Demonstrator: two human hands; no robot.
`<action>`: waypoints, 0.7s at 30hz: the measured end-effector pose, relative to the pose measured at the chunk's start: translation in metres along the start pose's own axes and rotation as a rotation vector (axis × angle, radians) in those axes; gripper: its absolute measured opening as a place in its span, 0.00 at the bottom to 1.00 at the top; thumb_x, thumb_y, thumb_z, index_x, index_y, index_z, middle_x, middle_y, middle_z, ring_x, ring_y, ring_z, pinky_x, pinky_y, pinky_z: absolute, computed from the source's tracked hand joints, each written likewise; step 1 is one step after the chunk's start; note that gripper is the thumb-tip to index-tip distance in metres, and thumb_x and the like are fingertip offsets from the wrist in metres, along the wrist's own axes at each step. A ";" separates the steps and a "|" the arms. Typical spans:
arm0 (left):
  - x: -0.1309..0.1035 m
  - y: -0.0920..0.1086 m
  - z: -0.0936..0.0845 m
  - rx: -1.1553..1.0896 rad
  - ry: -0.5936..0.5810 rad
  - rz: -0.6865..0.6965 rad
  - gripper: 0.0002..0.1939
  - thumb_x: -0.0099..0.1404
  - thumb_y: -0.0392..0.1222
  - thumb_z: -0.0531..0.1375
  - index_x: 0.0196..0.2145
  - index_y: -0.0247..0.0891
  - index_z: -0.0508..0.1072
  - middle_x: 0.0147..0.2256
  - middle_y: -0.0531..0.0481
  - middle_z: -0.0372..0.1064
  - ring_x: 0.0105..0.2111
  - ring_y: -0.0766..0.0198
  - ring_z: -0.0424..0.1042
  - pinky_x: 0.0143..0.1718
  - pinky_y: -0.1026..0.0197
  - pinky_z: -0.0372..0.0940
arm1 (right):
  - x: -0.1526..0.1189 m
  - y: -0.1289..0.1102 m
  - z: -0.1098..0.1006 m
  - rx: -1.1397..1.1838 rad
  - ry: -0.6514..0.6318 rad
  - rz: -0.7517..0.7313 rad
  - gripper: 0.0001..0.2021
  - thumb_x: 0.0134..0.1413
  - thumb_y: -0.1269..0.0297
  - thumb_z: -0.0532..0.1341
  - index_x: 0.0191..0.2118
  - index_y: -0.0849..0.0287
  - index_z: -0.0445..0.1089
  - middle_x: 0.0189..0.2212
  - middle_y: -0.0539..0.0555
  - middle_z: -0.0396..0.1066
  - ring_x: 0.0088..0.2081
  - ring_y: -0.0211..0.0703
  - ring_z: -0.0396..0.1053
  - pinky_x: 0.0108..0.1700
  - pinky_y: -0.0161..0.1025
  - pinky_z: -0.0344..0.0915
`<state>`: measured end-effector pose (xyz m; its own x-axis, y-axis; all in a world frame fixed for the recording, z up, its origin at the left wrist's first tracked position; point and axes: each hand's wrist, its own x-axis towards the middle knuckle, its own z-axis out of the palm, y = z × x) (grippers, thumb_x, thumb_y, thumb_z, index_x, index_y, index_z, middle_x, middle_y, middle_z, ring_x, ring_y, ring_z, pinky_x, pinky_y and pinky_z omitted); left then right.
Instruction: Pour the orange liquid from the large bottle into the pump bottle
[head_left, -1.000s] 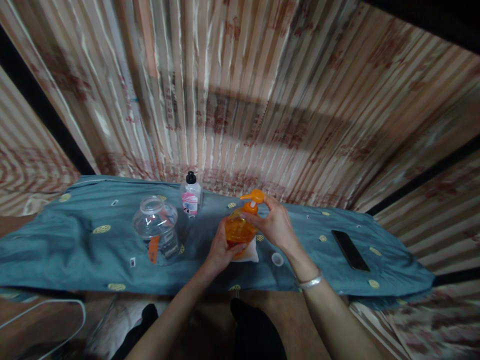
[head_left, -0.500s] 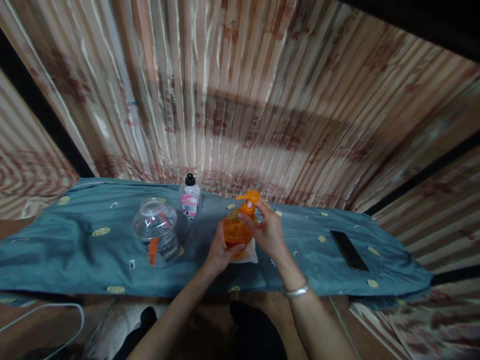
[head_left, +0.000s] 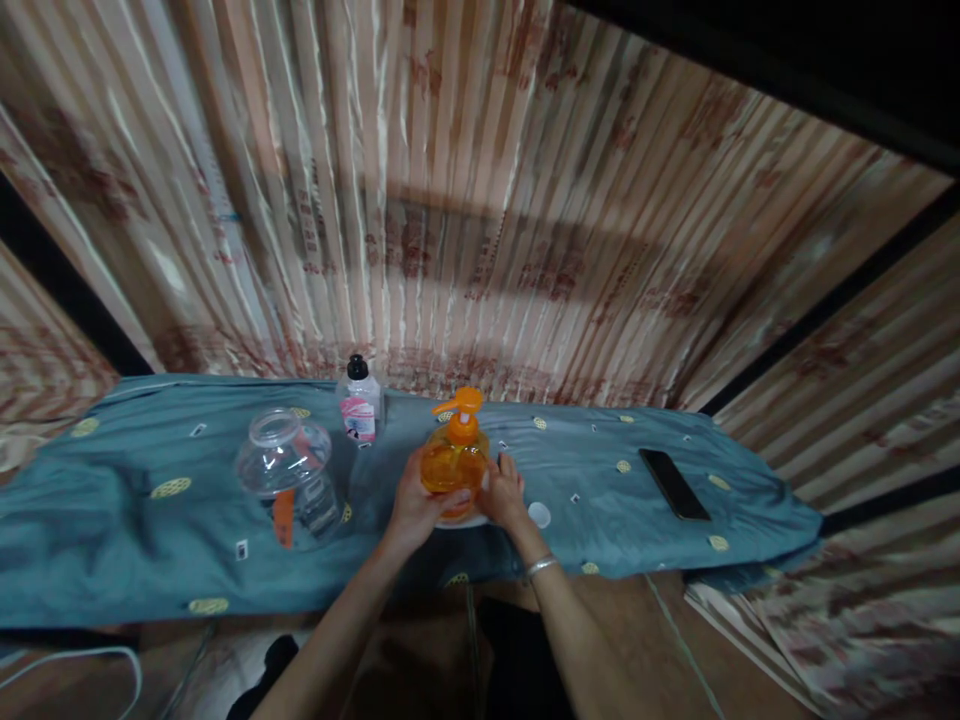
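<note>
An upright pump bottle (head_left: 454, 465) of clear orange liquid, topped by an orange pump head (head_left: 466, 402), is in front of me. Its spout points left. My left hand (head_left: 420, 508) is wrapped round its lower left side, thumb across the front. On the lower right side, my right hand (head_left: 504, 492) presses against the bottle with its fingers partly hidden. A bit of a white, flat thing (head_left: 461, 522) shows beneath the base. To the right of my right hand lies a small white round disc (head_left: 539, 515).
Left of the bottle stands a clear empty plastic jar (head_left: 285, 465) with an orange label. Behind it is a clear bottle (head_left: 360, 405) with a black cap and pink label. A black phone (head_left: 673, 485) lies at right on the teal cloth (head_left: 585, 540). A striped curtain (head_left: 450, 250) hangs behind.
My right hand has come down from the pump head to the bottle's lower right side. The white disc now shows fully. The whole view has shifted slightly.
</note>
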<state>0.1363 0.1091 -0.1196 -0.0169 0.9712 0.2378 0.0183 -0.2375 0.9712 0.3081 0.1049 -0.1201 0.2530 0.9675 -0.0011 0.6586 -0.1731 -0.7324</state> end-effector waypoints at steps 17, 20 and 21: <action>-0.026 0.027 -0.033 -0.031 -0.220 -0.139 0.22 0.70 0.47 0.66 0.58 0.39 0.72 0.55 0.42 0.74 0.51 0.51 0.77 0.53 0.41 0.74 | 0.031 -0.077 -0.013 0.626 -0.179 -0.191 0.18 0.57 0.42 0.61 0.32 0.54 0.70 0.25 0.48 0.75 0.28 0.43 0.74 0.33 0.38 0.73; -0.022 0.026 -0.032 -0.040 -0.219 -0.136 0.21 0.70 0.47 0.66 0.57 0.38 0.73 0.54 0.43 0.74 0.50 0.52 0.77 0.52 0.42 0.74 | 0.029 -0.106 -0.038 0.668 -0.306 -0.259 0.23 0.49 0.37 0.67 0.33 0.54 0.73 0.27 0.50 0.77 0.31 0.46 0.76 0.36 0.40 0.74; -0.021 0.025 -0.032 -0.042 -0.210 -0.133 0.20 0.70 0.48 0.66 0.56 0.38 0.73 0.54 0.43 0.74 0.50 0.53 0.77 0.51 0.42 0.74 | 0.025 -0.112 -0.047 0.675 -0.342 -0.282 0.24 0.47 0.36 0.69 0.33 0.54 0.73 0.27 0.50 0.77 0.32 0.46 0.77 0.36 0.40 0.74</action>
<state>0.1049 0.0820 -0.0997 0.1916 0.9759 0.1045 -0.0120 -0.1042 0.9945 0.2741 0.1398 -0.0060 -0.1619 0.9798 0.1170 0.0672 0.1293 -0.9893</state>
